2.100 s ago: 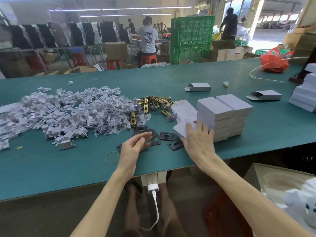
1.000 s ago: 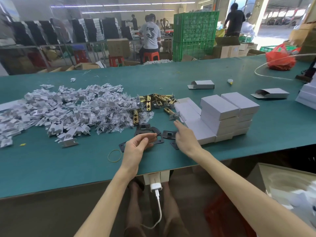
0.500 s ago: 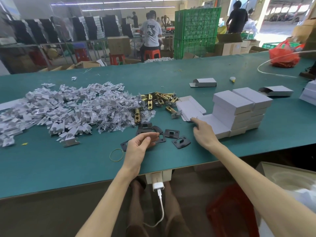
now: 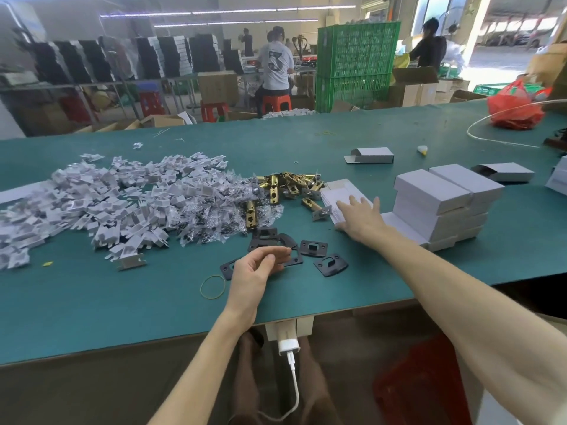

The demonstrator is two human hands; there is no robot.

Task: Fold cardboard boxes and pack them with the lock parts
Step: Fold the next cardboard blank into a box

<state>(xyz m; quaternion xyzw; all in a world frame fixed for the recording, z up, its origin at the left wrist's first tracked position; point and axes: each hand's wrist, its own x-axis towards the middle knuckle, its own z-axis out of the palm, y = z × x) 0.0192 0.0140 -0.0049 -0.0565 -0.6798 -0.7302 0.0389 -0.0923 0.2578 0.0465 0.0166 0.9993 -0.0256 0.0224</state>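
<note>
Head view: flat box blanks on the desk, just beside the folded box stack.
Right hand rests on the blanks, fingers straight and spread. Left hand over the black plates, fingers loosely curled, nothing held.

Latches lie between the bag heap left and box stack right.

A long teal table fronts stacked green crates, red stools and ceiling strip lights.

Two hands, one rubber band
</note>
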